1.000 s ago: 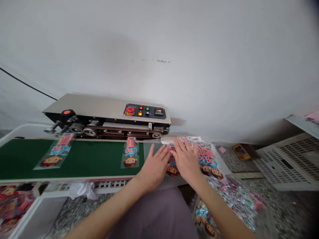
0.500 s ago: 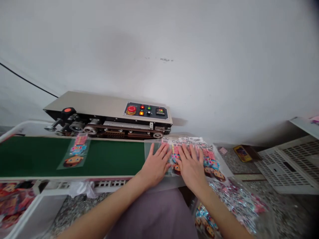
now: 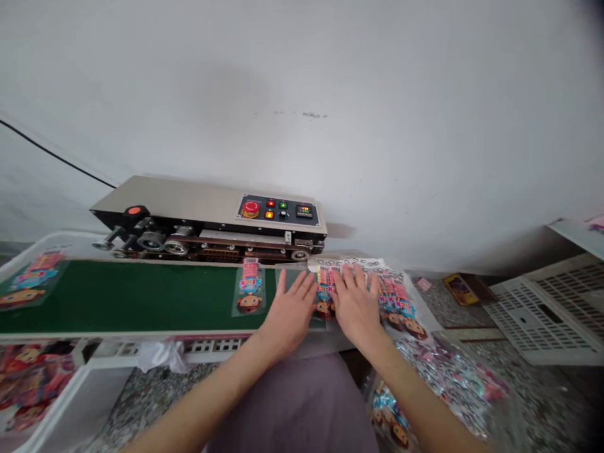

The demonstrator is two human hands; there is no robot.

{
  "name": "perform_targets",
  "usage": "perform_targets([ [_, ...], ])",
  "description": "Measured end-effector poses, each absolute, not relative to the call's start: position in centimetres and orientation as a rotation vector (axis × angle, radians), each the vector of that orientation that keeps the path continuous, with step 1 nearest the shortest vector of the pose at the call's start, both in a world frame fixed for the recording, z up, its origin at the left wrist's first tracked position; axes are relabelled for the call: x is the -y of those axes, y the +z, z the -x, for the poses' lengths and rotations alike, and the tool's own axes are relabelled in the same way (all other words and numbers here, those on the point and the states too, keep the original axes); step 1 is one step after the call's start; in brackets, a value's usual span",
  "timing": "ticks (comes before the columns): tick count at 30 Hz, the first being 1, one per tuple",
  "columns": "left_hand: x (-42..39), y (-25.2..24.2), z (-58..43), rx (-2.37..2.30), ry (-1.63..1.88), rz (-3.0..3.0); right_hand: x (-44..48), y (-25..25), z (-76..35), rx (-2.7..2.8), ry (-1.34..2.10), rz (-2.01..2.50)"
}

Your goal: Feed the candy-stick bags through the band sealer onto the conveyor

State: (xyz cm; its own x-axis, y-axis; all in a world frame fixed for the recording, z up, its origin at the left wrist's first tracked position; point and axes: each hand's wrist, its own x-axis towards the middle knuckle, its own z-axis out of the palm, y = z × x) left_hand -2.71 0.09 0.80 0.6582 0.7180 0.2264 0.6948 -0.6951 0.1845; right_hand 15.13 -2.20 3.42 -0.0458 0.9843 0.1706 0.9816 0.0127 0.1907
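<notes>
My left hand (image 3: 291,314) lies flat, fingers spread, on a clear plastic sheet at the right end of the green conveyor belt (image 3: 155,296). My right hand (image 3: 356,305) rests open over a row of clear packets (image 3: 399,308) with pink labels and a cartoon head print. Between the two hands shows one such packet (image 3: 324,296), partly under my right fingers. Just left of my left hand, a single packet (image 3: 249,289) lies on the belt, its top edge at the band sealer (image 3: 207,207). Another packet (image 3: 31,280) is at the belt's far left.
A bag of many shiny packets (image 3: 453,390) sits beside my right forearm. White plastic crates (image 3: 547,311) stand at the right, near a small yellow box (image 3: 460,289). Below the belt at left, a white bin (image 3: 89,409) adjoins a heap of packets (image 3: 33,384). The wall rises behind the sealer.
The packet on the belt has travelled left to its far end. A further packet now lies on the belt left of my left hand. My right hand has shifted slightly left and away from me.
</notes>
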Motion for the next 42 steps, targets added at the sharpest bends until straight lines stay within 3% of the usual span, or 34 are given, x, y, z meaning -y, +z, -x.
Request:
perform_targets([
  [9, -0.5, -1.1, 0.6, -1.09, 0.434, -2.87, 2.3, 3.8, -16.4, -2.198, 0.414, -2.142],
  [22, -0.7, 1.3, 4.5, -1.476, 0.402, -2.764, 0.8, 4.5, -14.8, -2.31, 0.161, -2.214],
  [28, 0.2, 1.2, -0.1, -1.102, 0.363, -2.836, -3.4, 4.6, -16.6, -2.343, -0.05, -2.241],
  [34, 0.7, -0.2, -1.3, -1.101, 0.343, -2.849, -4.3, 5.0, -16.5, -2.33, -0.063, -2.239],
  [42, -0.1, 0.5, -2.3, -1.081, 0.376, -2.819, 4.1, 4.2, -18.9, -2.169, 0.482, -2.293],
])
